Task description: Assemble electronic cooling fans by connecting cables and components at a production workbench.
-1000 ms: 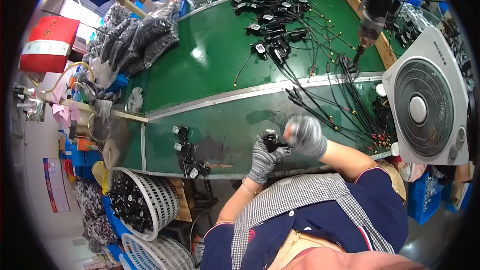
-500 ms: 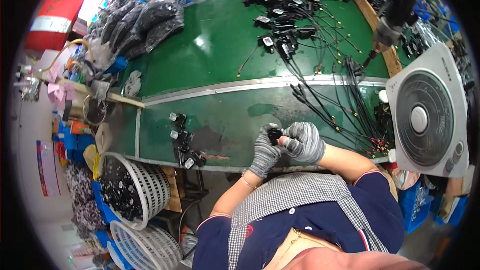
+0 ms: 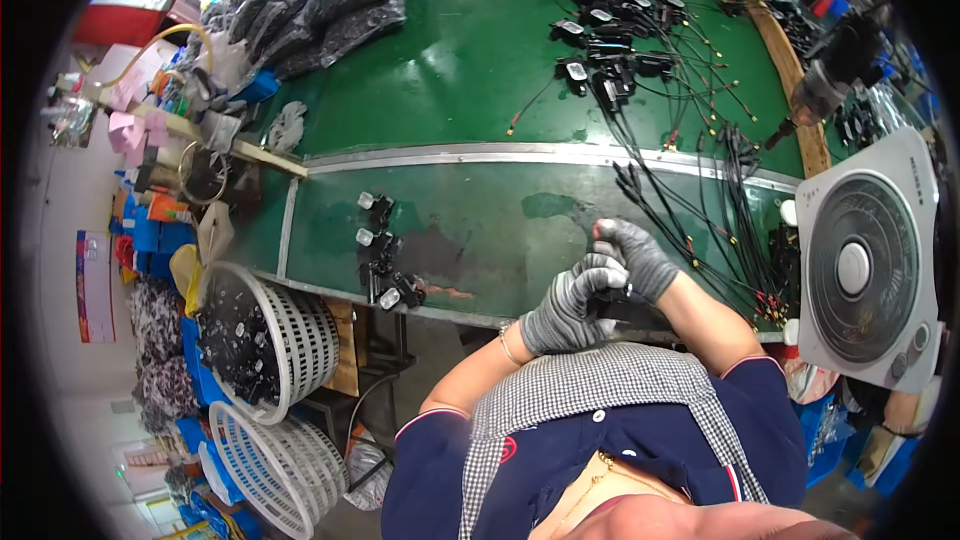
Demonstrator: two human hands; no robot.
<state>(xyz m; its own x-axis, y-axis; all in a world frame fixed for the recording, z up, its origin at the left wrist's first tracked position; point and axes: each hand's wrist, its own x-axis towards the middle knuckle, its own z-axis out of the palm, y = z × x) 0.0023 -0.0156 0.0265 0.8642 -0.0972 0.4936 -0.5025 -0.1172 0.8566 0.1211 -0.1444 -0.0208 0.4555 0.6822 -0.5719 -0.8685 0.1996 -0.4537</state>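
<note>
My left hand, in a grey striped glove, is closed around a small black plastic part; only bits of it show between the fingers. Against it, just to the right, is my gloved right hand, fingers curled and one bare reddish fingertip pointing up. Whatever it may grip is hidden. Both hands are over the near edge of the green workbench. To their left lies a small group of black parts with clear pieces. Black cables with brass-coloured ends run along the bench to the right.
A grey fan-like round appliance stands at the right, beneath a hanging power screwdriver. More black parts are heaped at the far side. Plastic bags lie far left. A white basket of black parts stands below the left edge.
My hands have shifted right and turned, the left now wrapping the black part that showed between both hands. My right hand has moved up and right. The whole view has shifted slightly.
</note>
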